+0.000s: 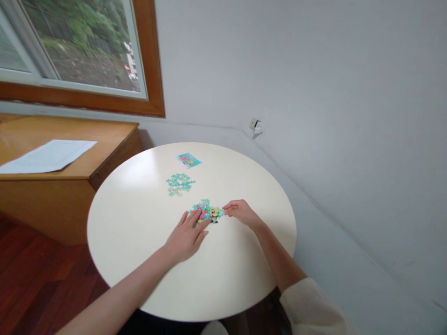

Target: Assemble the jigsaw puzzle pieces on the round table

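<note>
A partly joined colourful jigsaw puzzle (208, 212) lies near the middle of a round cream table (139, 223). My left hand (186, 235) rests flat on the table, fingers stretched out, fingertips on the puzzle's left edge. My right hand (240, 211) is at the puzzle's right edge, fingers pinched together against it; what they hold is too small to make out. A heap of loose teal pieces (179, 183) lies farther back. Beyond it sits a small picture card (188, 159).
A wooden bench or cabinet (70, 186) with a white sheet of paper (49, 156) stands to the left under a window (80, 51). The grey wall (314, 93) runs close behind and right of the table, with a small white fitting (256, 125). Dark wooden floor is at lower left.
</note>
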Demonstrator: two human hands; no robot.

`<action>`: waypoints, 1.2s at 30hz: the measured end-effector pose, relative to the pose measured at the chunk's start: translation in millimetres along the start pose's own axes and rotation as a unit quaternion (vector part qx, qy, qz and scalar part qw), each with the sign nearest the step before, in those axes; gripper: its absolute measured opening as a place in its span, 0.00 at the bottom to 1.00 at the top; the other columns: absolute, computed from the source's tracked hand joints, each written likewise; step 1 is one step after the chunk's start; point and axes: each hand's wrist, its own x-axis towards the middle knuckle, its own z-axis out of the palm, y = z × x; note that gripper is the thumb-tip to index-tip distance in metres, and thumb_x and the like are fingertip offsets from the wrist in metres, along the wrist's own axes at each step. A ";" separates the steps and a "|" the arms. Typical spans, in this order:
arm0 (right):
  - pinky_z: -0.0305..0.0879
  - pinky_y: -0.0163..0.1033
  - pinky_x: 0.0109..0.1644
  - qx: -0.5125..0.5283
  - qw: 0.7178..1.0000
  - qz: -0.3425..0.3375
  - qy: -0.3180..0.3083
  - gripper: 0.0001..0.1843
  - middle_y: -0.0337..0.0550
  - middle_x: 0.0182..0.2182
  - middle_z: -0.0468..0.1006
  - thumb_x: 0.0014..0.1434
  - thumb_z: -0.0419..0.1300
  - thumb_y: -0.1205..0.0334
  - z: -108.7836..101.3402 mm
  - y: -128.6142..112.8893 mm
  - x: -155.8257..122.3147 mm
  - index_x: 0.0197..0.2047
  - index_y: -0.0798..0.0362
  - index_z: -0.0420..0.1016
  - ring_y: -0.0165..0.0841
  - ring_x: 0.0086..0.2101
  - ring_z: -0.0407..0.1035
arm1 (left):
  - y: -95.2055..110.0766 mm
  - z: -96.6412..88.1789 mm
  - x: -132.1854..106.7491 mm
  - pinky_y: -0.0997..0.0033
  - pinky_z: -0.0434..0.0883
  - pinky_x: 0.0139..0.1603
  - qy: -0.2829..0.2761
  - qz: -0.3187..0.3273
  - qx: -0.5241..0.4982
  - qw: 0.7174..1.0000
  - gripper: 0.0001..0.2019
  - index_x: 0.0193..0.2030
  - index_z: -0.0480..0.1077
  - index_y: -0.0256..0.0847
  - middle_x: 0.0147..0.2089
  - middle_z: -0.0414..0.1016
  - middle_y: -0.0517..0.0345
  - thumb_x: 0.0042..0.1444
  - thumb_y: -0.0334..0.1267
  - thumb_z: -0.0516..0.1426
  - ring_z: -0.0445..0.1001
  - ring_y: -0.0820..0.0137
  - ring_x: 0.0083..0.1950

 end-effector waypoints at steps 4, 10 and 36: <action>0.60 0.34 0.30 0.007 1.000 -0.008 -0.004 0.13 0.38 0.17 0.74 0.36 0.66 0.58 -1.0 1.2 -0.5 0.26 0.57 0.77 0.26 0.21 0.64 | 0.2 -0.4 0.1 0.47 0.51 0.64 -0.002 0.002 0.002 1.000 0.21 0.61 0.59 0.48 0.64 0.58 0.49 0.64 0.45 0.41 0.51 0.61 0.67; 0.61 0.35 0.34 0.028 0.999 -0.013 -0.028 0.13 0.39 0.20 0.75 0.36 0.67 0.57 -2.7 2.8 -1.2 0.27 0.56 0.77 0.28 0.25 0.67 | 1.8 -3.8 0.8 0.47 0.51 0.64 -0.020 -0.001 0.009 1.000 0.21 0.61 0.59 0.47 0.64 0.58 0.48 0.64 0.45 0.41 0.50 0.60 0.67; 0.54 0.31 0.26 -0.046 0.998 0.032 0.002 0.09 0.38 0.19 0.73 0.42 0.61 0.65 0.9 -9.4 -4.2 0.30 0.58 0.77 0.25 0.22 0.63 | 2.5 -4.2 0.8 0.47 0.52 0.64 -0.014 -0.001 0.014 1.000 0.21 0.61 0.59 0.47 0.64 0.58 0.47 0.64 0.45 0.41 0.51 0.60 0.67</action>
